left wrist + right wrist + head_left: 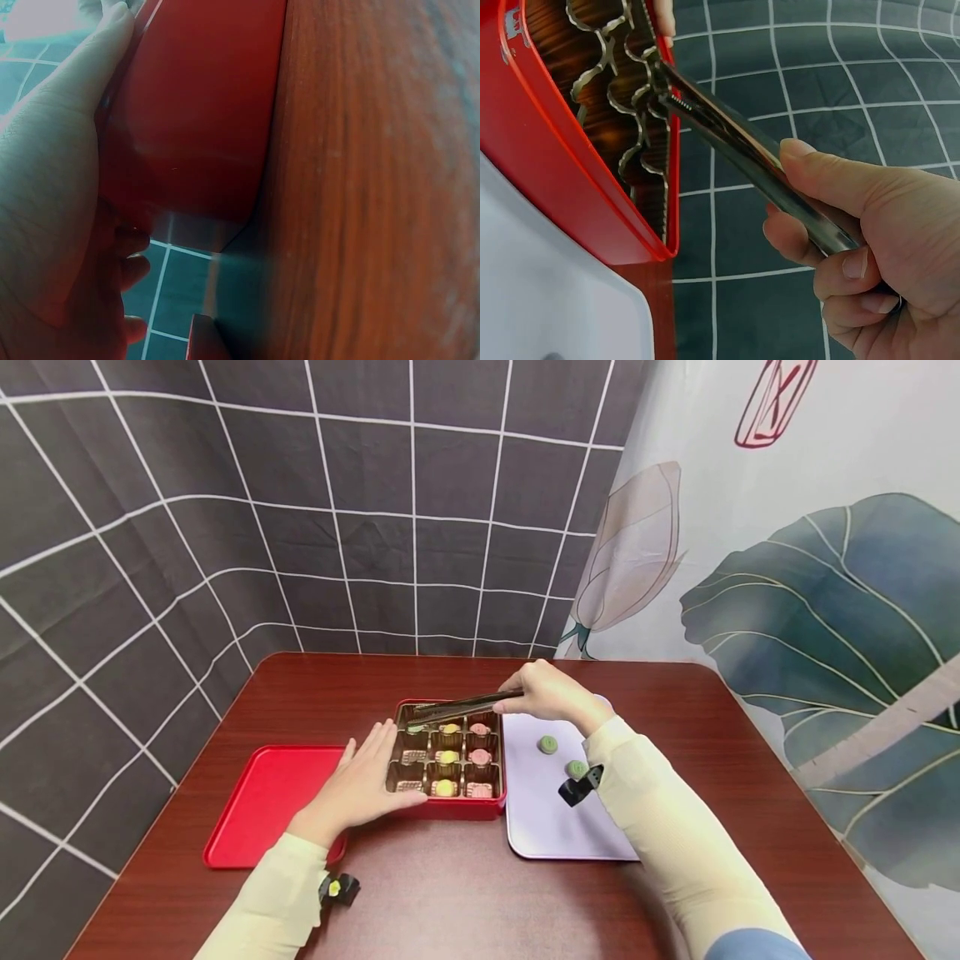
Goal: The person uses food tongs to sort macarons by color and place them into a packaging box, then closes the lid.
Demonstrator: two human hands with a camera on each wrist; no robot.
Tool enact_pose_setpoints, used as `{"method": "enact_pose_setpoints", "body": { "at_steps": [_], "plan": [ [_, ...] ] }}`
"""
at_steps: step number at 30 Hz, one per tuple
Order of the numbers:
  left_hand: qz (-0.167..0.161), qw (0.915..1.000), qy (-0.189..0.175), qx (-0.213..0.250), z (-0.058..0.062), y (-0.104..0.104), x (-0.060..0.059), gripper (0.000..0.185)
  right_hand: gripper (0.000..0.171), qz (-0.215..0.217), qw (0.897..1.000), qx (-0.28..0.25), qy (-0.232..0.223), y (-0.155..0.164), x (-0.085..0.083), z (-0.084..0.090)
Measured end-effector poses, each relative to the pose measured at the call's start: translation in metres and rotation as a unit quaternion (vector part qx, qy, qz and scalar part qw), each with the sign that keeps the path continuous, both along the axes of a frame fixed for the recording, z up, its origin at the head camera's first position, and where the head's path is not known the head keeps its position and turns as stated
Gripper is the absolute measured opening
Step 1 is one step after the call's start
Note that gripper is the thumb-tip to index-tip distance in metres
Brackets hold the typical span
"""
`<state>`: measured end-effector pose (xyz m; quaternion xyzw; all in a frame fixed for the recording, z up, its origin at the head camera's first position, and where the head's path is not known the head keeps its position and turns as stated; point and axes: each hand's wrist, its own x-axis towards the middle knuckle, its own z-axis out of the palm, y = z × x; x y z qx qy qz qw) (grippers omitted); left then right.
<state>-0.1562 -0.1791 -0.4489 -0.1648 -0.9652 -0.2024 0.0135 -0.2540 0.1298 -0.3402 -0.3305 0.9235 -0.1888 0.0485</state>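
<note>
Tongs work going on here: the right hand (551, 693) has its fingers wrapped around the handle end of a pair of long dark metal tongs (461, 707), and the tips reach over the back-left compartment of the red box with the gold scalloped divider tray (450, 808). In the right wrist view the two blades sit close together at the tips, but I can't tell whether anything is pinched between them.

Left hand (360, 785) lies flat with its fingers straight, pressed against the box's left wall, so it looks like it's just bracing the box so it doesn't slide. The flat red lid (255, 806) sits just left of it on the dark reddish wooden surface (450, 902).

Most compartments hold little round pastries in yellow, pink and beige. Two green round pastries (548, 744) sit on the pale lilac rectangular tray (540, 835) right of the box, touching nothing.

My read: this is the transfer step between box and tray, with the tongs at the box end of it. Next move probably needs a gentle squeeze, since those soft sweets would dent easily, and a clean lift clear of the divider walls.
</note>
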Motion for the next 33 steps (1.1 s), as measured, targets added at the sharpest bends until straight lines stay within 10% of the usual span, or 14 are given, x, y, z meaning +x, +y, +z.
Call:
{"method": "enact_pose_setpoints", "body": {
  "at_steps": [33],
  "plan": [
    [-0.001, 1.0000, -0.006, -0.003, -0.001, 0.000, -0.002, 0.119, 0.049, -0.178, 0.982, -0.068, 0.009, 0.146, 0.074, -0.031]
  ]
}}
